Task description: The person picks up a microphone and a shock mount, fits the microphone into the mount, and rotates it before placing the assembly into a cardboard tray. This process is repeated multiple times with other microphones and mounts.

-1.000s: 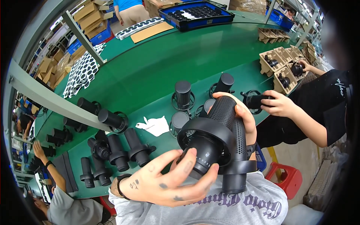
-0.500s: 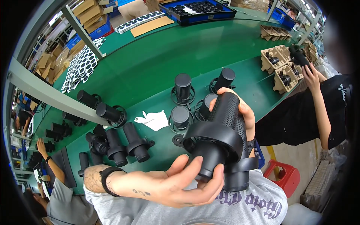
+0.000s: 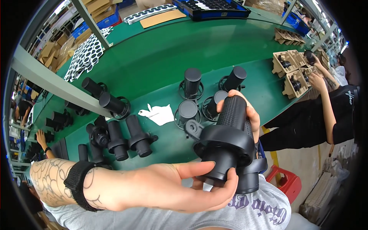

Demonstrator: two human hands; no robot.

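In front of me a black microphone [image 3: 231, 115] with a perforated barrel and a ring-shaped shock mount [image 3: 226, 142] is held tilted over the bench edge. My right hand [image 3: 251, 113] wraps round its upper barrel from behind. The fingers of my left hand [image 3: 191, 186] close on its smooth lower end [image 3: 219, 163]. A second black microphone [image 3: 248, 180] hangs just behind the first, close to my shirt. My right hand seems to hold it too, but the grip is hidden. Several upright microphones [image 3: 192, 82] in ring mounts stand beyond my right hand.
Left on the green bench [image 3: 153, 73] lie more microphones [image 3: 138, 136], with a white glove [image 3: 158, 114] beside them. At right, a co-worker's hands [image 3: 318, 80] work over moulded cardboard trays [image 3: 293, 82]. A red stool [image 3: 285, 184] stands on the floor. A grey post [image 3: 57, 82] crosses the left side.
The front microphone has turned, bringing its mounting lug into sight on the left. My left forearm reaches further in, fingers still on the lower end. The co-worker's black part has tilted.
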